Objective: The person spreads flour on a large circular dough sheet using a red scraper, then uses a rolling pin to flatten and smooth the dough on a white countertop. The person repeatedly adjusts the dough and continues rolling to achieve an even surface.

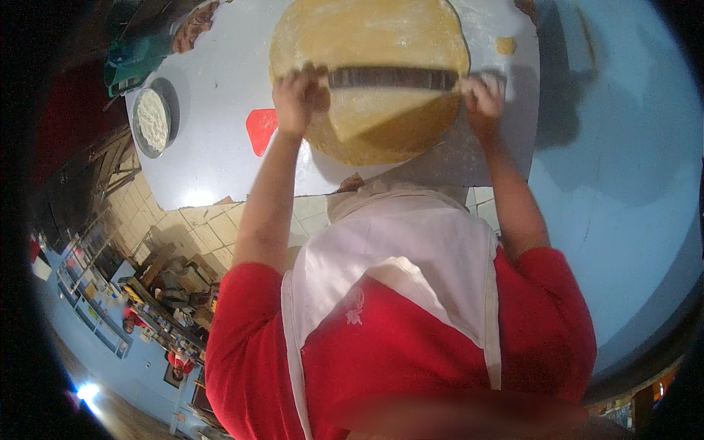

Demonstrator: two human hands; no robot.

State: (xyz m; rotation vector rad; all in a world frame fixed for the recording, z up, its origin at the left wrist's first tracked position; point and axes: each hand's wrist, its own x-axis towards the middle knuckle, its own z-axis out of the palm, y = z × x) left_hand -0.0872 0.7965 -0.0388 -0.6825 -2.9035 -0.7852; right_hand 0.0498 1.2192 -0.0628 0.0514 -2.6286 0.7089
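Note:
A large, flat sheet of yellow dough (379,132) with a floury surface lies on the white tabletop (214,137). Across its middle rests a dark rolling pin (393,78), blurred by motion. My left hand (298,93) is closed around the pin's left handle, above the dough's left edge. At the other end my right hand (485,99) grips the right handle, just past the dough's right edge. Beside my left wrist lies a red plastic dough scraper (260,131), partly hidden by the arm. A small scrap of dough (505,45) sits beyond my right hand.
A bowl of flour (152,122) stands at the table's left edge, near a green plastic container (132,63). The table's front edge is chipped (351,182). A blue wall (621,165) rises close on the right. Cluttered shelving (165,319) and people in red are in the left background.

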